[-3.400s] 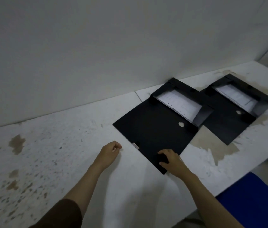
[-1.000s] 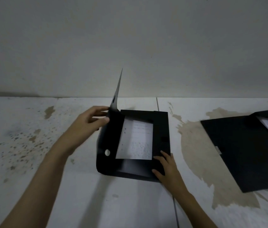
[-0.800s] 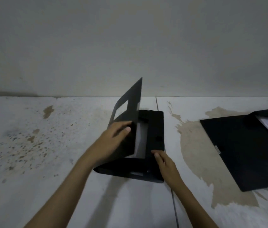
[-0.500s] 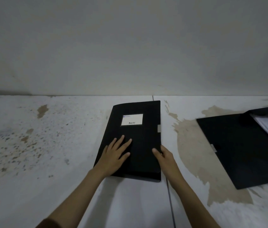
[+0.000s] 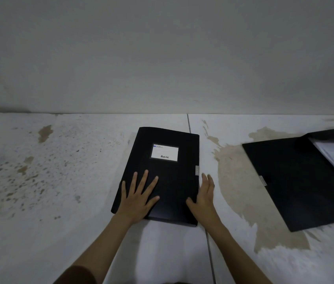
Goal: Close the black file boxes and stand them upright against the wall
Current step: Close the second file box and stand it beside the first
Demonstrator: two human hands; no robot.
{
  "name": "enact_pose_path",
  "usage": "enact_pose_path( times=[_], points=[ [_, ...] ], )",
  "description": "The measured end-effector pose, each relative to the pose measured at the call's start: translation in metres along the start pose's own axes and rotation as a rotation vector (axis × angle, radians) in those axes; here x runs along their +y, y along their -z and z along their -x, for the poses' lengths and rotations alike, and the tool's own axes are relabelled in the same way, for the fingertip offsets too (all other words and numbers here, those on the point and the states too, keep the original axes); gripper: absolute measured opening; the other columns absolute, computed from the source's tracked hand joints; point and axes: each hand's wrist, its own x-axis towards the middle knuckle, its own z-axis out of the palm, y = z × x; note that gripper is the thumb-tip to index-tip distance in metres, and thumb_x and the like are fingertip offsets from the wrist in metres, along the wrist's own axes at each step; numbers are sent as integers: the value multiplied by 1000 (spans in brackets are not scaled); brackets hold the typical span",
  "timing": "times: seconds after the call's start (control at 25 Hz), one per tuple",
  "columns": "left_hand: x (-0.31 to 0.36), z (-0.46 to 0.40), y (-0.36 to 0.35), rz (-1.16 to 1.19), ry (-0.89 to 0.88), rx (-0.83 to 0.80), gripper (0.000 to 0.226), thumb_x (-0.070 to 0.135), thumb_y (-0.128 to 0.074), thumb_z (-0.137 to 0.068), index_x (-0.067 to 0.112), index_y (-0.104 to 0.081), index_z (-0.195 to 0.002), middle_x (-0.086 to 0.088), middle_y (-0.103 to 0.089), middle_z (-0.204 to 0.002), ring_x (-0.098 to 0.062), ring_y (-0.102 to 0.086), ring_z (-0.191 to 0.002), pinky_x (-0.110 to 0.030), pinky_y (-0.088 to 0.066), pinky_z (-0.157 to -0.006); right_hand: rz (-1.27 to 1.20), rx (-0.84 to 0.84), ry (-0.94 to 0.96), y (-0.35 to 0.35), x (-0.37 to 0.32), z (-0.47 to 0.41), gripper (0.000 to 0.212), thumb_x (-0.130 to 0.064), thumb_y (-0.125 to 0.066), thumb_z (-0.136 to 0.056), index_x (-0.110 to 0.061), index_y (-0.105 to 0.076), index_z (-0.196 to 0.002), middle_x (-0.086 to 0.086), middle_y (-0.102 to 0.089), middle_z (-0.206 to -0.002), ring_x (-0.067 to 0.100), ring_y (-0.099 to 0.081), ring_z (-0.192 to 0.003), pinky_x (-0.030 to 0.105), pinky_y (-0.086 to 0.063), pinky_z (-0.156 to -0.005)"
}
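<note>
Counter (image 5: 63, 232) at frame centre carries the closed black file box (image 5: 162, 177), lying flat. Left hand (image 5: 138, 198) presses it, fingers spread wide; right hand (image 5: 204, 198) lies open along its right edge. Second box (image 5: 297, 181), mid-right, lies open.

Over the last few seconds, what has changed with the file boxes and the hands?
The near file box was pulled in front of the person, and its cover swung shut. The left hand now presses flat on it; the right hand rests at its right edge. The second file box stays open, papers showing.
</note>
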Motion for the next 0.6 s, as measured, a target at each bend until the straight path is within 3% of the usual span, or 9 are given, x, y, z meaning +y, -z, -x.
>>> enact_pose_path(
  times=[0.08, 0.2, 0.32, 0.4, 0.48, 0.6],
  points=[
    [-2, 0, -4, -36, 1, 63, 59, 74, 18, -70, 56, 37, -123, -1, 17, -150, -32, 11, -141, -53, 8, -106, 140, -26, 73, -2, -2, -15, 83, -18, -54, -90, -10, 6, -146, 9, 12, -157, 23, 0, -145, 29, -12, -113],
    [-5, -2, -8, -56, 2, 18, 60, 74, 18, -69, 56, 36, -123, -1, 18, -150, -30, 20, -141, -51, 11, -106, 401, -24, 67, -10, 0, -32, 83, -46, -43, -91, -12, 10, -146, 6, 14, -158, 22, 3, -147, 42, -21, -116],
    [-6, -2, -5, -140, 62, -11, 61, 64, -1, -87, 41, 5, -143, -5, -25, -152, -30, -9, -140, -57, -18, -101, 519, -3, 29, -16, 6, -35, 83, -57, -34, -90, -16, 11, -146, 2, 13, -158, 21, 3, -147, 48, -17, -115],
    [-5, -2, -3, -179, 102, -59, 61, 59, -7, -91, 33, -13, -145, -5, -44, -145, -27, -23, -133, -54, -29, -96, 579, -1, 29, -18, 9, -36, 82, -61, -28, -89, -17, 12, -146, 2, 13, -158, 22, 2, -147, 49, -10, -116],
    [-4, -1, -5, -172, 103, -71, 60, 58, -8, -91, 32, -22, -143, -3, -48, -143, -26, -26, -132, -53, -33, -95, 585, -9, 4, -18, 10, -37, 81, -62, -26, -88, -20, 13, -146, 0, 14, -158, 26, -2, -147, 50, -8, -116],
    [-7, -1, 0, -94, 90, -45, 56, 56, -8, -92, 36, -15, -144, 0, -39, -146, -23, -28, -131, -53, -44, -94, 593, -60, -39, -16, 9, -39, 82, -63, -28, -88, -23, 14, -145, -4, 17, -157, 28, -11, -145, 52, -10, -115]
  ],
)
